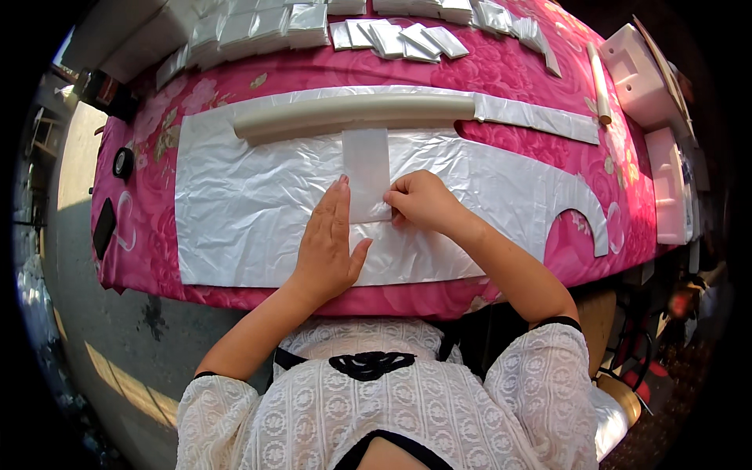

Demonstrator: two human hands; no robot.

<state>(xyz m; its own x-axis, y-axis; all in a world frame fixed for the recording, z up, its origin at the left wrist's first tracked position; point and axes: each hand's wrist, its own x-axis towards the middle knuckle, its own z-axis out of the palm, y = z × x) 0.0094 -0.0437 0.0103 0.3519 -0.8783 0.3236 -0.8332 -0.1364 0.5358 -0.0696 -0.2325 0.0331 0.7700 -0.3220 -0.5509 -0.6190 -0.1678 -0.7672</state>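
Note:
A thin, wrinkled white plastic apron (251, 211) is spread flat across the table, with a curved cutout at its right end. Upright on its middle lies a pale, translucent rectangular plate (366, 160), its top end meeting a long beige cardboard tube (352, 113). The tube rests crosswise over the apron's far part. My left hand (329, 239) lies along the plate's lower left edge, fingers stretched and thumb apart. My right hand (419, 201) pinches at the plate's lower right edge; its fingertips partly hide the grip.
A pink floral cloth (517, 74) covers the table. Stacks of folded white packets (258, 27) line the far side, with several loose packets (399, 39) before them. Tape (122, 162) and a black phone-like object (103, 227) lie left. Another tube (599, 82) and white foam boxes (666, 184) are right.

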